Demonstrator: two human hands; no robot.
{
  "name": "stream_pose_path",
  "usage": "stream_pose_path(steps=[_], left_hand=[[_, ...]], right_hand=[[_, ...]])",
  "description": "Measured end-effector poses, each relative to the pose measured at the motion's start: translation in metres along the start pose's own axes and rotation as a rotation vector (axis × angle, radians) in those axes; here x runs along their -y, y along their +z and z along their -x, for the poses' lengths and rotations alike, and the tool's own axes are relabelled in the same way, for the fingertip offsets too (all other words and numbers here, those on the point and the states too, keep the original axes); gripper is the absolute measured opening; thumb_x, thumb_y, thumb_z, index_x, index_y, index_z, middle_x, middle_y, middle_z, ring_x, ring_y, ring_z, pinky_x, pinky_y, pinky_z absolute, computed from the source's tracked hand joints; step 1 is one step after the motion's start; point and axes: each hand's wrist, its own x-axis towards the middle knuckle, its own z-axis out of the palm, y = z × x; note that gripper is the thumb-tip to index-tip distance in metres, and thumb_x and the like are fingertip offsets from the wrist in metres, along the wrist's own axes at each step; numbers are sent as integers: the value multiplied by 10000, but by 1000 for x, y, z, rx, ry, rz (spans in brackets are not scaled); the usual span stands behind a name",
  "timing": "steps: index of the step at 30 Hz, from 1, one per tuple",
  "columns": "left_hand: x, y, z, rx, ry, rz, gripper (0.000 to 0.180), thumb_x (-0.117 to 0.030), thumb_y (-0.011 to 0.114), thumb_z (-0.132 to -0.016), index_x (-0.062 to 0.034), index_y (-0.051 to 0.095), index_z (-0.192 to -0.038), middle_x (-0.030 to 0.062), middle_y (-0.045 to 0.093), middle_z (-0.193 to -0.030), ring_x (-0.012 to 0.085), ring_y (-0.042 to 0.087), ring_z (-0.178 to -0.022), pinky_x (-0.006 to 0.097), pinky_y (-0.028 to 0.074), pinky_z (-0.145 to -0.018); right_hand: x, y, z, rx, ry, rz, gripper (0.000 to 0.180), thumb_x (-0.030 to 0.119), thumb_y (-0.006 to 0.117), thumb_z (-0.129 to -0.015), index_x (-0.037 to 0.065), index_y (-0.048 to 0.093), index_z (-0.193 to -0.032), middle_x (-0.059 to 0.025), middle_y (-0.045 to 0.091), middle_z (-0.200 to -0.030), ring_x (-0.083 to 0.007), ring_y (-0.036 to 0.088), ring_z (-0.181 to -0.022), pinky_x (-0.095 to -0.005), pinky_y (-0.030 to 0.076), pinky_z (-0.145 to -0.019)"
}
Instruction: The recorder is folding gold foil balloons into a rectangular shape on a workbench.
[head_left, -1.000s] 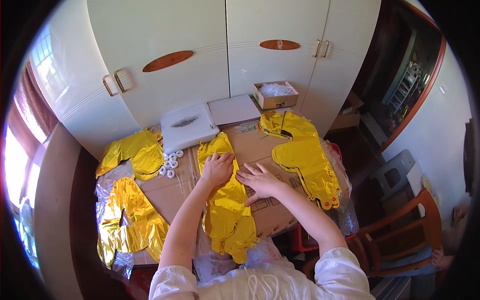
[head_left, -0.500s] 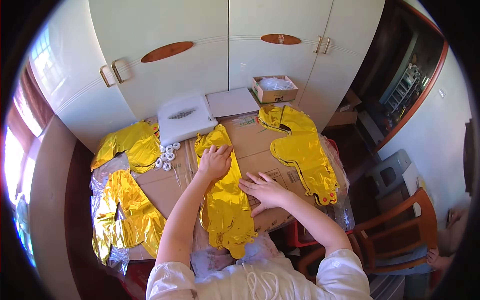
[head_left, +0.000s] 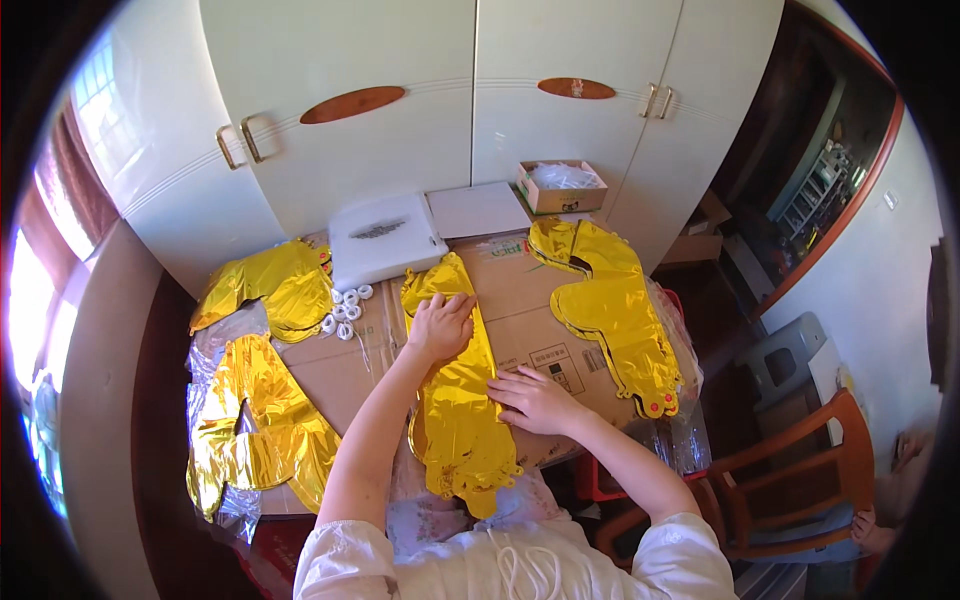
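A flat gold foil balloon (head_left: pixel 462 400) lies lengthwise in front of me, its lower end reaching the table's near edge. My left hand (head_left: pixel 440 328) presses down on its upper part, the fingers a little bent and apart. At the balloon's right edge rests my right hand (head_left: pixel 538 400), fingers stretched out and touching the foil. To the right lies another pile of gold foil balloons (head_left: pixel 612 310). On the left are a gold foil piece at the back (head_left: pixel 265 290) and a second one nearer me (head_left: pixel 265 425).
Cardboard (head_left: pixel 340 375) covers the table. Small white rolls (head_left: pixel 346 312) lie beside a white box-like case (head_left: pixel 385 240). Behind stand a carton of clear plastic pieces (head_left: pixel 562 187) and white cabinets (head_left: pixel 350 50). A wooden chair (head_left: pixel 790 480) is at right, with another person's hand (head_left: pixel 865 528) on it.
My right hand has shifted from the cardboard onto the balloon's right edge. My left hand stays on the balloon's upper part. The whole view has shifted slightly.
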Motion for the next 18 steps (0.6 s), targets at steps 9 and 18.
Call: stream_pose_path(steps=[9, 18], left_hand=[[-2, -2, -2, 14, -23, -18, 471, -347, 461, -887, -163, 547, -1313, 0, 571, -1245, 257, 559, -1011, 425, 455, -826], [-23, 1, 0, 7, -96, 28, 477, -344, 500, -868, -140, 546, -1296, 9, 564, -1238, 257, 549, -1018, 421, 453, -809]], right_hand=[[-1, 15, -46, -193, 167, 54, 432, 296, 616, -882, 29, 564, -1218, -144, 545, -1289, -287, 474, -1266, -475, 350, -1070], [-3, 10, -31, -100, 160, 87, 468, 313, 620, -874, 42, 543, -1247, -132, 529, -1298, -295, 460, -1272, -500, 327, -1084]])
